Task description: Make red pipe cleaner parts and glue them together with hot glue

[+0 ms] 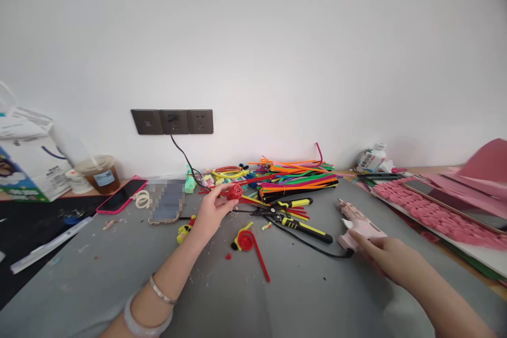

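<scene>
Between the fingertips of my left hand (216, 209) is a small round red piece (235, 192), held above the grey mat. My right hand (386, 253) has its fingers on a pale pink glue gun (362, 227), whose nozzle points away toward the wall. A black cord runs from the gun's base. Between my hands lie yellow-and-black pliers (307, 229) with their handles spread. Nearer to me, a red coil (245, 241) with a straight red tail rests on the mat beside a yellow-green strip. A tiny red bit (228, 256) lies close by.
Colourful pipe cleaners (297, 187) are piled by the wall. At left are a pink-edged phone (122, 196), another phone (168, 200), a drink cup (103, 177) and a white bag (35, 163). Pink woven material (428, 211) and a white bottle (371, 158) stand at right.
</scene>
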A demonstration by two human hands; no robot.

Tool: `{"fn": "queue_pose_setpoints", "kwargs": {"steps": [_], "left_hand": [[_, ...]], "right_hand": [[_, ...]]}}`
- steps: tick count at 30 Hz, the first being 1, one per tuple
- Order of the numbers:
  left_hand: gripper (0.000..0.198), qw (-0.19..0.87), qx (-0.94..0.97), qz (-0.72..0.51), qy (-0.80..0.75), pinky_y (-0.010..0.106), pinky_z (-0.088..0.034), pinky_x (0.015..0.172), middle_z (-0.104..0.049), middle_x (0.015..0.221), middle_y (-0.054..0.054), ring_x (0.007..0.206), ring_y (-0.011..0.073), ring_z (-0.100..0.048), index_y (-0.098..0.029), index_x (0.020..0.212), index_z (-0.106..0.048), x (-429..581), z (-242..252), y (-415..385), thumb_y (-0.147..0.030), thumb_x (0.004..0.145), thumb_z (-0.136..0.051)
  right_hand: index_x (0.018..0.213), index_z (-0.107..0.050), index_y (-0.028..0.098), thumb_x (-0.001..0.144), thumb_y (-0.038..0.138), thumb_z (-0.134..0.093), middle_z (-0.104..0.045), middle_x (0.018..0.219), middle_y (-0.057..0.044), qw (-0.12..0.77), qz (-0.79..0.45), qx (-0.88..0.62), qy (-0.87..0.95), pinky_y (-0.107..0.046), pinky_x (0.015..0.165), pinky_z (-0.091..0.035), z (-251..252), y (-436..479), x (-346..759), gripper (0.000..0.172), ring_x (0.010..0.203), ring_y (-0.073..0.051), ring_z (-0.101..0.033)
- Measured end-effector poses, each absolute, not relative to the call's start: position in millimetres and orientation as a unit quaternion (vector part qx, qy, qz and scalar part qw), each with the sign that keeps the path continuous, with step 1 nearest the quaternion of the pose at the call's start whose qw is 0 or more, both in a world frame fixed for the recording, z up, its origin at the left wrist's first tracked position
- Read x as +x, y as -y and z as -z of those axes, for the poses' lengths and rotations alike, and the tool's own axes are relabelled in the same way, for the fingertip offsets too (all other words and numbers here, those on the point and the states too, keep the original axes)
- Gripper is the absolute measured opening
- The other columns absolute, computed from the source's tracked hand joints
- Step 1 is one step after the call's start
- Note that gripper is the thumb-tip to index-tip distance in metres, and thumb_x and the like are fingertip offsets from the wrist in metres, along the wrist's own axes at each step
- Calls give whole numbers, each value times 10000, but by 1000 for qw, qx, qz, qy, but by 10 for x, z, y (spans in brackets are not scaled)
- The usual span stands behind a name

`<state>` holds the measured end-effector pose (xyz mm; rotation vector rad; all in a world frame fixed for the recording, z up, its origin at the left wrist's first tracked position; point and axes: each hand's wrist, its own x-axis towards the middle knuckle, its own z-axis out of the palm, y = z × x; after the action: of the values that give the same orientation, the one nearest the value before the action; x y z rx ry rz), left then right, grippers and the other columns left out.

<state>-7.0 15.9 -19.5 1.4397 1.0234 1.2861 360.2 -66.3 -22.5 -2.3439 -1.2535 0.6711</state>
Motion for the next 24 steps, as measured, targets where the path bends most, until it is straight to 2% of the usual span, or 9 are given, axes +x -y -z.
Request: {"fn": "queue_pose_setpoints", "kwargs": {"steps": [3,6,9,13,16,20,24], "left_hand": [[374,453,591,-528,-409,372,-613,785,-768,1023,86,868,233,-744,-193,1096,-678,-68,199,-163,-308,746,-738],[375,425,612,-520,-417,366,-601,798,-761,1059,96,969,254,-716,-186,1061,-706,-87,186,-172,-319,716,-765],[380,401,634,-490,-444,359,-584,756,-759,1052,102,951,265,-707,-181,1050,-715,-125,158,-181,-345,712,-771],[337,442,641,-447,-440,383,-557,851,-765,1030,104,968,263,-708,-170,1043,-688,-157,122,-168,-349,761,-734],[323,465,647,-407,-447,379,-550,873,-754,1054,110,972,258,-707,-160,1052,-675,-148,100,-140,-324,778,-719],[315,477,641,-396,-452,376,-536,891,-741,1068,110,997,261,-696,-157,1060,-659,-130,81,-112,-322,795,-698],[328,506,637,-385,-436,373,-520,916,-732,1101,107,1025,257,-682,-161,1066,-651,-129,65,-99,-334,793,-703]], "right_hand": [[390,-519,264,792,592,-615,-577,429,-76,267,-152,-776,551,-356,443,-356,110,714,3264,528,399,-235,-518],[614,-630,248,842,527,-568,-666,584,-67,302,-185,-639,683,-335,493,-374,-61,655,2641,366,518,-240,-577],[821,-666,222,823,361,-639,-698,694,-47,185,-212,-600,749,-294,566,-388,-204,502,2035,142,644,-226,-625],[969,-660,166,764,367,-729,-724,932,-120,19,-175,-597,783,-283,604,-386,-252,326,1608,296,830,-278,-673],[963,-678,159,762,364,-741,-714,953,-128,-18,-197,-592,782,-292,629,-392,-195,252,1575,294,876,-290,-666],[804,-680,187,730,340,-752,-675,797,-36,49,-340,-526,778,-273,582,-350,-117,133,1797,184,709,-191,-587],[765,-649,179,777,473,-724,-598,703,12,125,-581,-397,699,-246,513,-278,-112,-41,2099,303,575,-101,-410]]}}
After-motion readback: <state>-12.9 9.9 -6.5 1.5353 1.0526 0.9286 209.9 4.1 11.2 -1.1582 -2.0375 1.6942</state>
